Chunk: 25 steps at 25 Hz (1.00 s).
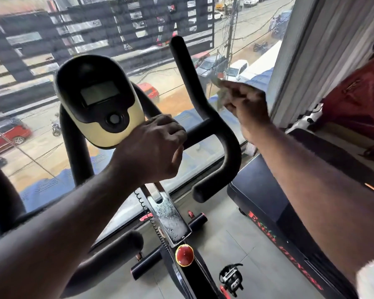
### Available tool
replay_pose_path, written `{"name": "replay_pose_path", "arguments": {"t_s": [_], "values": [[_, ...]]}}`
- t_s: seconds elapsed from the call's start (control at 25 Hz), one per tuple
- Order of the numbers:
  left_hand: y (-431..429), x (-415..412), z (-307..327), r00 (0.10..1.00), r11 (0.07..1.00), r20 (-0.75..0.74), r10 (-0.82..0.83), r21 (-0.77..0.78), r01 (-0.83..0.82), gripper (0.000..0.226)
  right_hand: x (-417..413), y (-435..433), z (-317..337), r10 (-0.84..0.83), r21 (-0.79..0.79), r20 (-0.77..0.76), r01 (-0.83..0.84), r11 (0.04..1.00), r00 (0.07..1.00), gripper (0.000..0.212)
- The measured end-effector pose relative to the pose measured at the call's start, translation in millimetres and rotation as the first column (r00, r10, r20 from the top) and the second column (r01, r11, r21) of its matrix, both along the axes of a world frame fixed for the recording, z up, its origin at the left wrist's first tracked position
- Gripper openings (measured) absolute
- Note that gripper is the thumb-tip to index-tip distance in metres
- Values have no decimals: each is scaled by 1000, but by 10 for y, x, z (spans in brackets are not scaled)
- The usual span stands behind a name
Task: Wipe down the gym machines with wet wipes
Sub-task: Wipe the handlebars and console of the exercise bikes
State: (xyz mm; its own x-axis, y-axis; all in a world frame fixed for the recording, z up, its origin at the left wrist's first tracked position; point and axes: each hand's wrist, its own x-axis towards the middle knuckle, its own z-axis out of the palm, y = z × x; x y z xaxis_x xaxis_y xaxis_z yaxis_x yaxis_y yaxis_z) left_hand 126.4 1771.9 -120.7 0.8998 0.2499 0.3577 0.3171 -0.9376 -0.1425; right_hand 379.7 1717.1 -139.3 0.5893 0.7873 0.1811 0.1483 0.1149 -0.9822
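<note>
Glass from floor to ceiling, the window (138,29) stands behind everything and shows a street below; the machines face it. To the right lies a treadmill (268,197), black and matt, with red letters on its side rail. In the middle is the exercise bike; its handlebar (222,134) is a bent tube covered in dull black foam, with one horn rising upright. The console (99,100) is an egg-shaped shell of pale yellow and glossy black plastic with a small grey screen. The left hand (153,147) curls its fingers round the cross part of the bar, just beside the console; I judge it steadies the bike for wiping. The right hand (246,104) is lifted near the upright horn, apart from it; its fingers seem bunched together, pinching the wet wipe (219,89), a crumpled greyish cloth; blur hides the exact grip. Below, a round red knob (184,255) shines.
</note>
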Motion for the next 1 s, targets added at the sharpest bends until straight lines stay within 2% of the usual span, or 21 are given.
{"name": "replay_pose_path", "arguments": {"t_s": [0.12, 0.32, 0.44, 0.52, 0.6, 0.64, 0.72, 0.8, 0.92, 1.0], "values": [[-43, -21, 8, 1000, 1000, 31, -4, 5, 4, 29, -61, 322, 67, 132, -9, 50, -131, 991, 990, 31], [1, 35, -1, 1000, 1000, 25, -9, 1, 9, 29, 66, -330, -351, 220, -182, 67, -205, 962, 973, 16], [5, 37, -5, 999, 1000, 37, -21, 21, 21, 26, 108, 167, 78, 96, -17, -43, -96, 995, 994, 22], [-4, 12, -17, 998, 999, 51, -22, 31, 21, 24, 86, 746, 450, 70, 99, -23, -67, 993, 997, 28], [-11, 0, -24, 997, 999, 74, -20, 30, 18, 24, 66, 1160, 560, 74, 73, 29, -76, 994, 997, 31], [-11, -6, -28, 996, 999, 82, -20, 28, 18, 25, 66, 1239, 495, 91, 47, 6, -91, 995, 996, 31], [-4, -7, -33, 997, 999, 74, -29, 19, 27, 25, -20, 1005, 364, 123, 37, -79, -120, 992, 989, 24], [-4, 16, -31, 997, 999, 60, -40, 6, 40, 24, 21, 623, 128, 145, 14, -100, -144, 989, 984, 18], [19, 22, -29, 998, 999, 59, -37, -8, 37, 23, 119, -70, -312, 171, -117, 62, -163, 980, 983, 21], [21, 25, -37, 997, 999, 64, -40, -14, 41, 23, 157, -353, -353, 174, -195, 239, -129, 972, 955, 21]]}}
